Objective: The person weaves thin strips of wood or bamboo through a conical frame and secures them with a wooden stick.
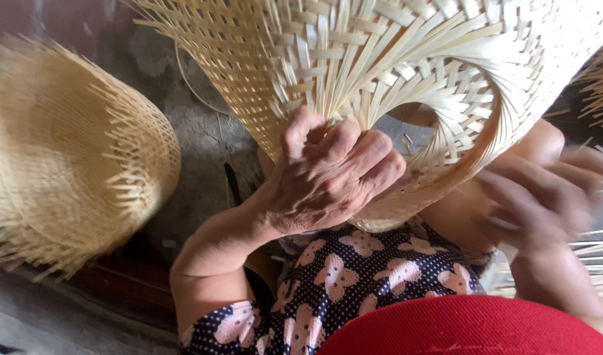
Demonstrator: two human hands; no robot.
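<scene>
Left hand grip: left hand point(331, 174) clenched tight, knuckles up, fingers curled round a bunch of loose strips at the inner edge of the woven bamboo piece point(380, 59).
Right hand grip: right hand point(545, 197) blurred with motion; fingers look spread and part-curled near thin loose strips at the right edge. Whether it grips anything, cannot tell.
Position of work: held up in front of the person, above the lap, filling the top of the view; its lower curve sits between the two hands.
Weave: flat pale-yellow strips, crossed over and under in a close diagonal pattern; smooth, slightly glossy surface.
Shape: broad curved sheet bending into a rounded hollow, with an opening in the middle where the strips sweep round in a spiral.
Unfinished edge: strip ends stick out unwoven, fanned and splayed along the top left and by the left hand.
Second basket: a rounded woven basket point(64, 158) lies on its side at far left, well apart, darker straw colour, bristling strip ends round its rim; out of focus.
Clothing: dark dotted garment with pale flower print point(341, 276) over the lap; red cloth point(466, 329) at bottom.
Ground: rough grey concrete floor point(202, 131) under everything.
</scene>
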